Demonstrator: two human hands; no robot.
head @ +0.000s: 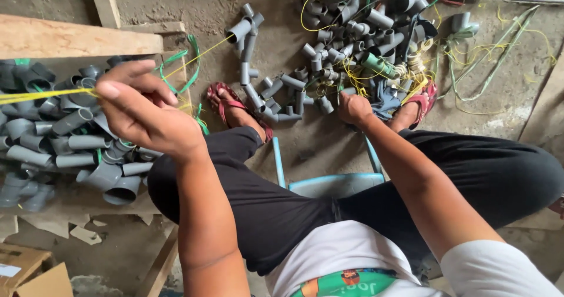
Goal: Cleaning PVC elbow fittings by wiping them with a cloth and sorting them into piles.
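My left hand (141,106) is raised at the left, fingers pinched on a taut yellow string (200,55) that runs from the left edge, through the fingers, up to a string of grey pipe fittings (249,44) on the floor. My right hand (354,108) is down on the floor, closed among loose grey pipe fittings (305,91) near my right foot; what it grips is hidden.
A heap of grey fittings (64,138) lies at the left on a wooden frame (70,38). A larger pile (364,21) with tangled yellow and green strings lies ahead. I sit on a blue stool (329,182), red sandals (226,100) on both feet. A cardboard box (26,270) is bottom left.
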